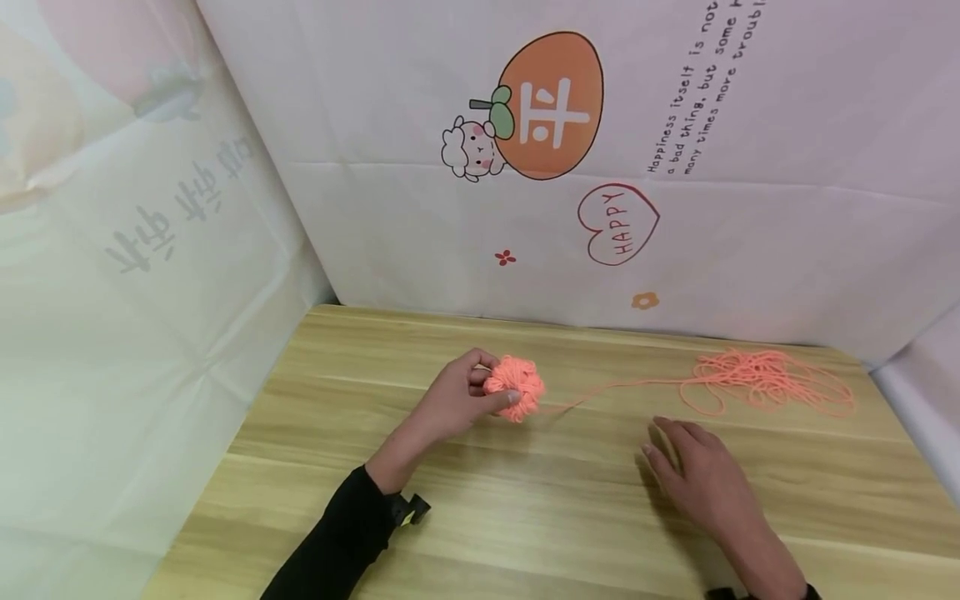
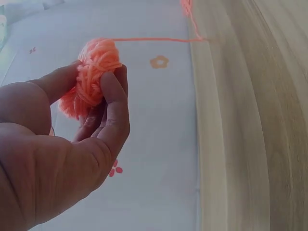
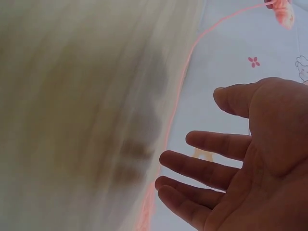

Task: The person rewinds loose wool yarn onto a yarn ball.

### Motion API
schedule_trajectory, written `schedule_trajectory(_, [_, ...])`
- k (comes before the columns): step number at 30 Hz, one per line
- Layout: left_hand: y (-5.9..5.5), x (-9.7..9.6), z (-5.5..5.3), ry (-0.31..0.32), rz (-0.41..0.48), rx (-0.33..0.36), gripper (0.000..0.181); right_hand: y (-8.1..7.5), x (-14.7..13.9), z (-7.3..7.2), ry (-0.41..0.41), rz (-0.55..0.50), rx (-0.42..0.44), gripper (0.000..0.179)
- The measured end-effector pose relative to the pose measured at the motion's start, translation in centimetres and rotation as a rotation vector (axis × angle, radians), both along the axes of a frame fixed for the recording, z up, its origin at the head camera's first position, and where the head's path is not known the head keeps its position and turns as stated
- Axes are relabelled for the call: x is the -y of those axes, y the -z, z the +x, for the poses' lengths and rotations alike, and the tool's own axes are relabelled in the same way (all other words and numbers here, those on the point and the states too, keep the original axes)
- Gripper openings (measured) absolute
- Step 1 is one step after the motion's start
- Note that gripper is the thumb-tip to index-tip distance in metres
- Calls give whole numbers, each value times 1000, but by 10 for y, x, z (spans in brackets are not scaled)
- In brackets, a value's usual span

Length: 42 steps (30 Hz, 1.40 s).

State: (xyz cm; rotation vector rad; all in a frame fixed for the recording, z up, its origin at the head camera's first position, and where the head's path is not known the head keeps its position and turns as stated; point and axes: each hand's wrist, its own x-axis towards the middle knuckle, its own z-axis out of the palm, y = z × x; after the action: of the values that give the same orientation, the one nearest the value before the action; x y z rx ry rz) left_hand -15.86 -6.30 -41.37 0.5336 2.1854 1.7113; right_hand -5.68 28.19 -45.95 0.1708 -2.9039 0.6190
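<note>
My left hand (image 1: 457, 398) pinches a small ball of coral-pink yarn (image 1: 522, 387) between thumb and fingers, above the table. In the left wrist view the yarn ball (image 2: 94, 72) shows crossed, wound strands, and a single strand (image 2: 154, 39) runs off from its top. That strand stretches right across the table to a loose heap of the same yarn (image 1: 757, 379). My right hand (image 1: 697, 471) is over the table on the near side of the heap, fingers relaxed and slightly bent. Nothing lies between its fingers in the right wrist view, where the hand (image 3: 231, 154) shows its palm.
The wooden table (image 1: 525, 517) ends at a white printed cloth (image 1: 390, 225) that rises behind it, with fruit, heart and flower drawings. Another pale cloth (image 1: 112, 375) hangs along the left side.
</note>
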Motion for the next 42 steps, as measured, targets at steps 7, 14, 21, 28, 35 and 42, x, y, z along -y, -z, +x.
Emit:
schedule_trajectory(7, [-1, -4, 0, 12, 2, 6, 41, -27, 17, -23, -103, -82, -77, 52])
schedule_trajectory(14, [-3, -4, 2, 3, 33, 31, 39, -51, 65, -48, -286, -154, -105, 52])
schedule_trajectory(21, [-1, -8, 1, 11, 117, 56, 37, -50, 88, -56, -423, -265, 41, 50])
schedule_trajectory(28, [-2, -9, 2, 34, 157, 56, 35, -33, 90, -60, -557, -565, 286, 23])
schedule_trajectory(35, [-4, -9, 3, 69, 182, 39, 33, -26, 90, -63, -661, -732, 337, 21])
schedule_trajectory(42, [-3, -12, 5, 180, 187, -13, 28, -23, 92, -63, -701, -733, 377, 25])
